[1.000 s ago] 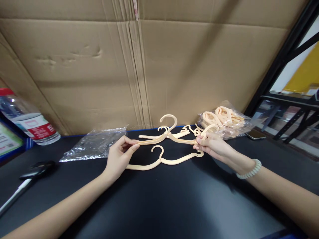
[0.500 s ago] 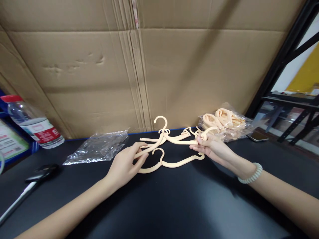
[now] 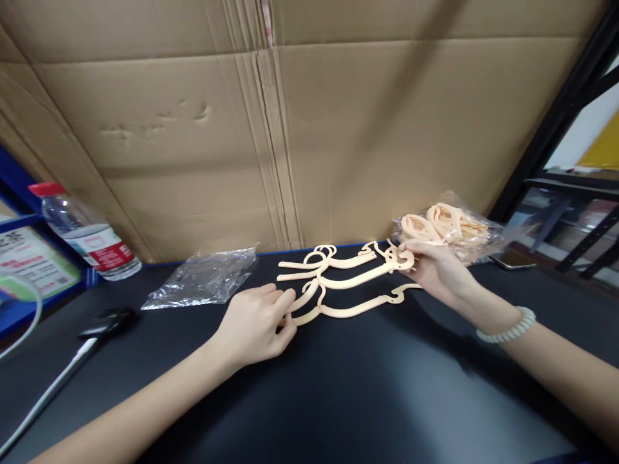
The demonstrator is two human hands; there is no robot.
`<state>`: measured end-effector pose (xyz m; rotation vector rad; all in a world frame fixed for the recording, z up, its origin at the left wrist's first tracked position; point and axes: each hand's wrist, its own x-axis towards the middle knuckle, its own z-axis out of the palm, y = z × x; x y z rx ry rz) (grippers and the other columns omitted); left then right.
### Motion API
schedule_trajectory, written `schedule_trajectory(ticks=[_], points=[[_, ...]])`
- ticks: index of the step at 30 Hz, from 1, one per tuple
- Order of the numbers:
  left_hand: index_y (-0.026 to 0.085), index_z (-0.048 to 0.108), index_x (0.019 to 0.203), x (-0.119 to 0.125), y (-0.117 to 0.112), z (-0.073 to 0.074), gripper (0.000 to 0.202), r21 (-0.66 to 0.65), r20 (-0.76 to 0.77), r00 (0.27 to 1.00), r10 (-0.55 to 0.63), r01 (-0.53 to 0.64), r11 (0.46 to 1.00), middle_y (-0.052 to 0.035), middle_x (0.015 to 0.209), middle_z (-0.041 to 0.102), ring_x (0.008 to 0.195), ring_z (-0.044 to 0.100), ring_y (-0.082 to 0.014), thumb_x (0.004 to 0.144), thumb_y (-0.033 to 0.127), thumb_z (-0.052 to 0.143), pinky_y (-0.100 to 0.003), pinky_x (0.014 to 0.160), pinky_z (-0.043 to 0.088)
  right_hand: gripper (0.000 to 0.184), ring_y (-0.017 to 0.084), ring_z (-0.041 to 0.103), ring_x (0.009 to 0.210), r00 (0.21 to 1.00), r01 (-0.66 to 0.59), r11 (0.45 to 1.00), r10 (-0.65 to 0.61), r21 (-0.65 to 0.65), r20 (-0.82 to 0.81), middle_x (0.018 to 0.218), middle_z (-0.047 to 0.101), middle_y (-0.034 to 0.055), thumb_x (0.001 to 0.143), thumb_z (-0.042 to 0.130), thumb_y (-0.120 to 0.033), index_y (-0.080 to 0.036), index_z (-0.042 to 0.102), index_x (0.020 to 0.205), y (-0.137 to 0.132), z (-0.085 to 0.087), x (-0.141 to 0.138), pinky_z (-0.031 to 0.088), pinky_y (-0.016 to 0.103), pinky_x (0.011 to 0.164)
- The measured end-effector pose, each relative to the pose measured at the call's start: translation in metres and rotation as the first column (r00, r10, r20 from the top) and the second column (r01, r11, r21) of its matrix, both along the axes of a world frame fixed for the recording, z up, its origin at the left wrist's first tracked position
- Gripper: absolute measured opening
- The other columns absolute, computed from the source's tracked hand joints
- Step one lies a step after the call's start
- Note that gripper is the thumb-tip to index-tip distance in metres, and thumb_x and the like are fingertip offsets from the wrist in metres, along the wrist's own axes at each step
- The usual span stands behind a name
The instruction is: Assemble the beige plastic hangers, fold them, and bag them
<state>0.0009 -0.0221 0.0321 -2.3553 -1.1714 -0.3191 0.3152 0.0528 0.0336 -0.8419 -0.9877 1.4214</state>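
Observation:
A cream plastic folding clothes hanger [image 3: 355, 281] is stretched between my two hands over the table. My left hand [image 3: 258, 322] is closed, pinching the hanger's left arm. The fingers of my right hand [image 3: 438, 265] are closed on its right end, beside a small curled hook. Just in front lies another cream hanger [image 3: 351, 312], its left end passing behind my left fingers. Behind the held one are more cream hangers [image 3: 349, 263], overlapping, with their hooks bunched together; their right ends reach close to my right hand.
A clear plastic bag [image 3: 200, 280] lies flat at left. At the right rear, a bag of folded cream hangers [image 3: 445, 222] sits beside a phone [image 3: 515, 259]. A red-capped bottle [image 3: 91, 235] and a black device with a white cable [image 3: 106, 322] are at far left. Cardboard [image 3: 193, 161] stands behind.
The held hanger has come down from a raised, tilted position to lie lower among the others. Both hands have stayed on its ends. The camera view has shifted slightly.

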Motion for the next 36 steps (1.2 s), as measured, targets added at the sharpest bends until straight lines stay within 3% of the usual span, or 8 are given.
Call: schedule_trajectory(ticks=[4,11,18,20,23,26,31,36], points=[[0.02,0.046,0.065,0.005,-0.006,0.005,0.004,-0.041,-0.083,0.997,-0.004,0.0,0.999,-0.0004,0.055,0.053,0.05,0.049,-0.0176,0.068,0.017,0.047,-0.032,0.049,0.031,0.004,0.009,0.042,0.054,0.996,0.07,0.994,-0.065,-0.082,0.059,0.064,0.054,-0.002,0.065,0.062,-0.021,-0.018,0.059,0.065,0.004,0.002,0.004,0.037,0.022,0.05],[0.019,0.052,0.069,0.012,-0.017,0.016,0.005,-0.147,-0.226,0.974,0.011,-0.046,0.988,-0.0038,0.057,0.058,0.053,0.054,-0.0211,0.066,0.016,0.048,-0.033,0.048,0.032,0.011,0.013,0.042,0.052,0.969,0.123,0.992,-0.116,-0.023,0.217,0.057,0.048,-0.0011,0.064,0.056,-0.028,-0.021,0.048,0.062,0.006,-0.001,0.007,0.036,0.027,0.051],[0.017,0.062,0.082,0.021,-0.027,0.017,0.019,-0.23,-0.298,0.951,0.076,-0.149,0.962,-0.0074,0.065,0.062,0.058,0.06,-0.0239,0.066,0.014,0.051,-0.033,0.05,0.036,0.017,0.012,0.037,0.046,0.833,0.153,0.983,-0.182,0.098,0.523,0.05,0.043,0.0002,0.062,0.053,-0.034,-0.021,0.045,0.055,0.013,-0.006,0.013,0.029,0.026,0.045],[0.016,0.064,0.088,0.022,-0.028,0.016,0.025,-0.246,-0.314,0.945,0.09,-0.172,0.954,-0.0077,0.069,0.062,0.059,0.06,-0.0237,0.067,0.014,0.051,-0.033,0.049,0.037,0.02,0.013,0.04,0.048,0.691,0.135,0.964,-0.258,0.23,0.676,0.049,0.044,0.0,0.065,0.052,-0.032,-0.021,0.043,0.052,0.01,-0.007,0.014,0.028,0.026,0.046],[0.015,0.065,0.092,0.023,-0.029,0.015,0.028,-0.264,-0.319,0.942,0.102,-0.192,0.945,-0.0083,0.073,0.061,0.061,0.06,-0.0247,0.068,0.015,0.05,-0.033,0.049,0.039,0.022,0.013,0.042,0.049,0.253,-0.026,0.903,-0.41,0.429,0.877,0.05,0.046,-0.0004,0.071,0.048,-0.03,-0.02,0.044,0.053,0.003,-0.006,0.013,0.027,0.026,0.048],[0.016,0.065,0.093,0.023,-0.03,0.015,0.029,-0.277,-0.305,0.946,0.105,-0.194,0.941,-0.0084,0.077,0.061,0.066,0.06,-0.0258,0.068,0.014,0.05,-0.034,0.051,0.041,0.025,0.014,0.045,0.049,-0.035,-0.119,0.896,-0.435,0.429,0.9,0.051,0.05,0.0011,0.076,0.047,-0.029,-0.019,0.041,0.053,-0.002,-0.004,0.011,0.025,0.027,0.048],[0.016,0.063,0.084,0.024,-0.031,0.016,0.022,-0.267,-0.289,0.95,0.118,-0.199,0.943,-0.0086,0.076,0.06,0.066,0.059,-0.0244,0.065,0.013,0.052,-0.032,0.051,0.041,0.031,0.015,0.046,0.049,-0.219,-0.12,0.916,-0.4,0.383,0.89,0.053,0.052,0.0028,0.08,0.048,-0.03,-0.02,0.036,0.053,-0.005,-0.002,0.008,0.024,0.027,0.047],[0.016,0.061,0.084,0.026,-0.033,0.015,0.02,-0.255,-0.275,0.955,0.109,-0.182,0.95,-0.0085,0.077,0.059,0.065,0.058,-0.0251,0.066,0.013,0.052,-0.034,0.049,0.04,0.032,0.016,0.046,0.05,-0.234,-0.145,0.897,-0.442,0.418,0.866,0.053,0.052,0.0028,0.082,0.049,-0.028,-0.02,0.038,0.053,-0.006,0.0,0.008,0.025,0.028,0.049]])
